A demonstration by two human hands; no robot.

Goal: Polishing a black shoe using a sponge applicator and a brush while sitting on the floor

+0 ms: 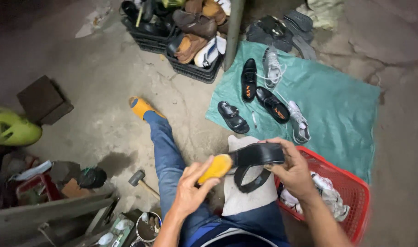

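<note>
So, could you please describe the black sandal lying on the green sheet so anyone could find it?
Start at the green sheet spread on the floor. Near its left edge lies a black sandal, beside two black dress shoes. Unlike them, it is open, with straps.

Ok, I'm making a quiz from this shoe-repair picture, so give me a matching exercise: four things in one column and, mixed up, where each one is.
Things:
1. brush
2. black sandal with strap
3. hammer
4. white cloth

Places:
A. in the red basket
B. in the right hand
C. on the concrete floor, left of the leg
D. in the left hand

Pairs: 1-D, 2-B, 3-C, 4-A
</note>
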